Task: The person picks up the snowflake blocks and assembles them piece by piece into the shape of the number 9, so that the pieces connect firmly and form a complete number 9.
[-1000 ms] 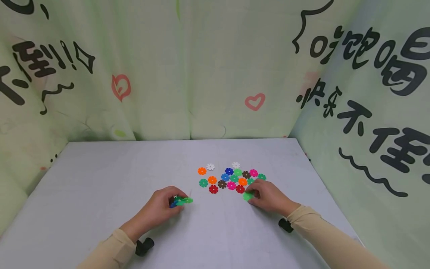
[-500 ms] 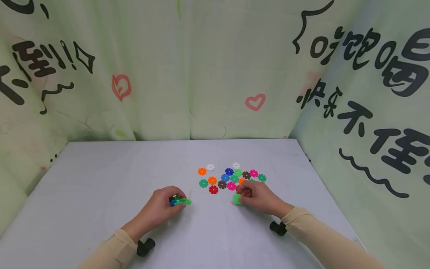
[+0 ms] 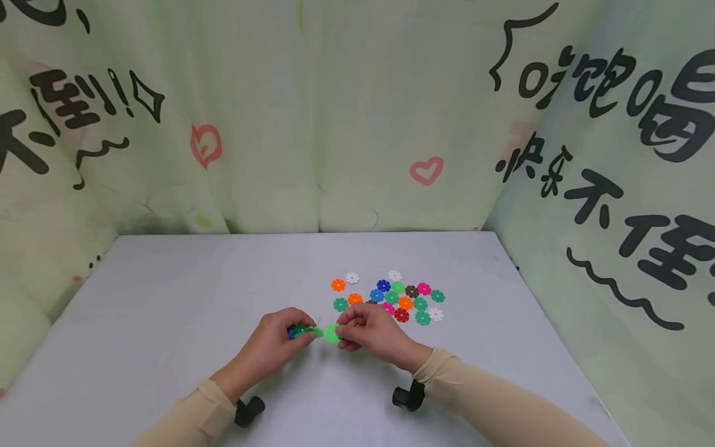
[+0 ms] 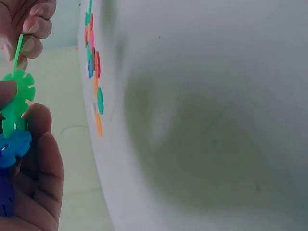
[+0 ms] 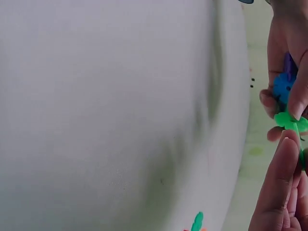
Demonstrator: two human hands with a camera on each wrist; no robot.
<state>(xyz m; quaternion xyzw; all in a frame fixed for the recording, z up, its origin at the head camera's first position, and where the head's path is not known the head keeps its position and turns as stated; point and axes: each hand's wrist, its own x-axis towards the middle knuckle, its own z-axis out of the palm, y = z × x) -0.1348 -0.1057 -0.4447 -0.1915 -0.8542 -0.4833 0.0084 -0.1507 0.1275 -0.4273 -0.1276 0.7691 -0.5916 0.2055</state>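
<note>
Two hands meet above the surface (image 3: pixel 167 298): left hand (image 3: pixel 274 344) grips a joined cluster (image 3: pixel 301 331), right hand (image 3: pixel 365 329) pinches a green disc (image 3: pixel 332 333). Wrist views, blurry, suggest slots nearly aligned; a skewed push could probably pop pieces apart.

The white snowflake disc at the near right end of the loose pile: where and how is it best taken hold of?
Probably by its notched rim, pinched from above. The white disc lies flat on the table, so its faces offer no grip. Its right and near sides look open, while a green disc sits close on its left. The right hand, now pinching a light green disc, is the nearer one.
</note>
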